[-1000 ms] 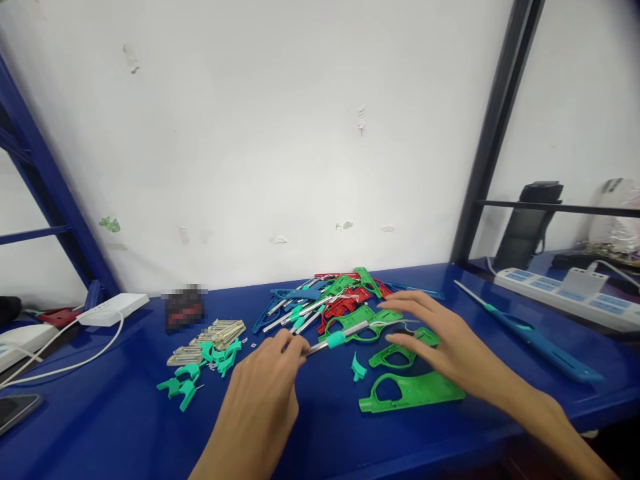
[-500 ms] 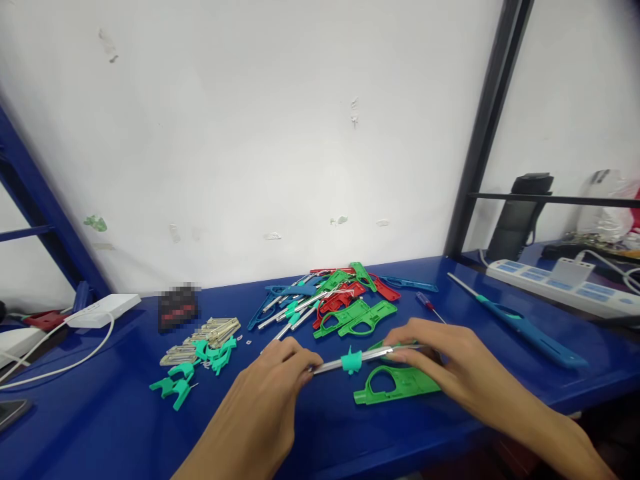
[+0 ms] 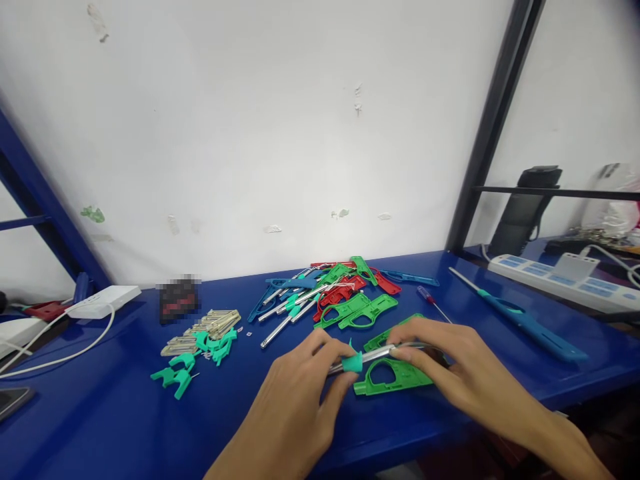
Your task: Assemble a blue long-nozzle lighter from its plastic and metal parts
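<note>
A thin silver metal tube [image 3: 376, 353] with a teal plastic piece [image 3: 353, 363] around it spans both hands. The thumb and fingers of my left hand [image 3: 305, 393] close round the tube's left part, at the teal piece. Its right part is pinched between the thumb and fingers of my right hand [image 3: 450, 367], which cover that end. Beneath the tube and my right hand lies a green plastic half-shell [image 3: 395, 377] with an oval opening. Another green piece [image 3: 379, 341] shows just behind the tube, partly covered by my right hand.
Metal tubes [image 3: 277, 332] and red, blue and green shells [image 3: 370, 311] are heaped behind my hands. At left are teal parts [image 3: 173, 377] and pale pieces [image 3: 220, 325]. A screwdriver [image 3: 427, 295], a blue lighter [image 3: 530, 325] and a power strip [image 3: 520, 270] sit to the right.
My left hand has moved right along the tube, from its left end to the teal piece. My right hand still holds the other end. The camera view has shifted slightly.
</note>
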`<action>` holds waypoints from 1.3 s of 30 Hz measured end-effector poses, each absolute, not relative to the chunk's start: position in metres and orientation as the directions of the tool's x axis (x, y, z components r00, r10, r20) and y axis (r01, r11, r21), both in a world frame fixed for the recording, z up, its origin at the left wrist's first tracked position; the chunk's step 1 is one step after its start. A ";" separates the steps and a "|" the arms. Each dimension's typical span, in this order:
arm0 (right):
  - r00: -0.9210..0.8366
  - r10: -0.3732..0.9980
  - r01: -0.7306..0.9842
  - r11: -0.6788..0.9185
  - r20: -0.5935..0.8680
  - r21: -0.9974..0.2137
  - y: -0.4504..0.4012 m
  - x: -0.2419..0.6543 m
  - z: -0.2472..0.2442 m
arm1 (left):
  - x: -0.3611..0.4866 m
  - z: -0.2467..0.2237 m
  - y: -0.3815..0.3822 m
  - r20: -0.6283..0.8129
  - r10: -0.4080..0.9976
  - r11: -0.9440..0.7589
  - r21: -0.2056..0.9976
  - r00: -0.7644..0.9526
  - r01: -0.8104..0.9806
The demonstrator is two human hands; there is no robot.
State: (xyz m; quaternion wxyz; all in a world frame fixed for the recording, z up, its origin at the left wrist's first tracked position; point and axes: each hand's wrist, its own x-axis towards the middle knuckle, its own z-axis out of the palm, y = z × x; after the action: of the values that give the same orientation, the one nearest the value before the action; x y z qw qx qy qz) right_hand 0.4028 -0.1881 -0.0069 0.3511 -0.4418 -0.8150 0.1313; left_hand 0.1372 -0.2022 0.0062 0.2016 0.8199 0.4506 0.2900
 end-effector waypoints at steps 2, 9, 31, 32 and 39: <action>-0.358 0.817 0.633 0.569 0.452 -0.526 -0.188 0.403 -0.006 | 0.138 0.005 -0.202 0.346 0.843 -0.537 0.580 0.411 0.613; -0.347 0.828 0.650 0.550 0.440 -0.524 -0.190 0.402 0.000 | 0.138 -0.002 -0.197 0.398 0.824 -0.566 0.539 0.403 0.624; -0.313 0.859 0.664 0.503 0.405 -0.554 -0.183 0.396 -0.010 | 0.131 0.003 -0.195 0.409 0.818 -0.573 0.517 0.404 0.636; -0.280 0.860 0.681 0.491 0.426 -0.543 -0.180 0.401 -0.011 | 0.126 0.005 -0.194 0.432 0.817 -0.571 0.506 0.383 0.647; -0.335 0.860 0.751 0.491 0.385 -0.443 -0.147 0.444 -0.029 | 0.100 0.018 -0.191 0.539 0.793 -0.545 0.422 0.282 0.724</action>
State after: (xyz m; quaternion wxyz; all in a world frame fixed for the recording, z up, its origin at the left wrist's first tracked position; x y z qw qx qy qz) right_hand 0.4441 -0.1475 -0.0291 0.2939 -0.4960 -0.8117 0.0931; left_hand 0.1005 -0.1908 0.0185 0.0472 0.7994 0.4746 0.3654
